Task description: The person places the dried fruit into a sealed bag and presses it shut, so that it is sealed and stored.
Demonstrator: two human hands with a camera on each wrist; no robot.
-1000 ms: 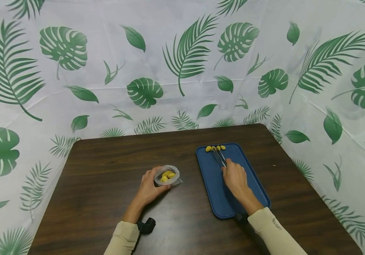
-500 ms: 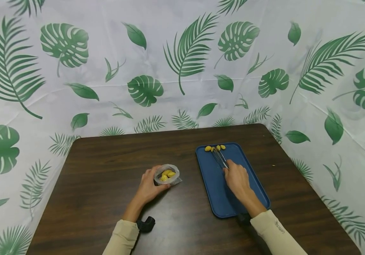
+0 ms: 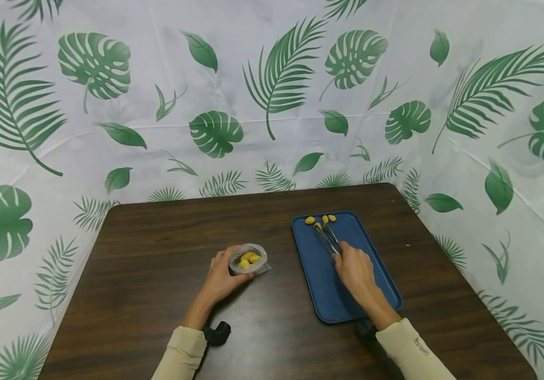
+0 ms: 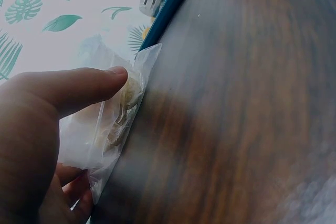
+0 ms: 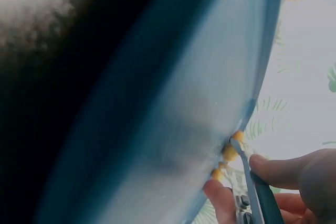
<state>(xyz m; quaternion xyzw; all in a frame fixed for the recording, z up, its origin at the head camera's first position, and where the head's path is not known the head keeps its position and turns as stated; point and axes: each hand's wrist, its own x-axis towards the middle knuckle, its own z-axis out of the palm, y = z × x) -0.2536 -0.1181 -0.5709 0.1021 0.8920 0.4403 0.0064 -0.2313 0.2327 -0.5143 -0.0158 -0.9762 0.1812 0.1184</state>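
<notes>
In the head view my left hand [image 3: 222,277] holds a clear plastic bag [image 3: 262,268] upright on the table, thumb on the near side. Several yellow lumps [image 3: 249,258], like small fruits, lie inside it. My right hand [image 3: 355,269] grips metal tongs [image 3: 330,240] with slotted heads, low over the blue tray [image 3: 321,295]. Between the tong tips sits one yellow piece [image 3: 317,226], a little nearer to me than the others. Three more yellow pieces [image 3: 310,220] line the tray's far edge. The left wrist view shows my thumb [image 4: 89,87] pressed against the bag [image 4: 118,124].
The dark wooden table [image 3: 158,243] spreads around the bag and the tray. A white cloth with green leaves [image 3: 272,95] hangs behind and to the right of the table. Black straps [image 3: 218,333] sit at both wrists.
The tongs and right hand have drawn slightly toward me, and one yellow piece has come out of the row with the tips. My left hand and the bag stay put.
</notes>
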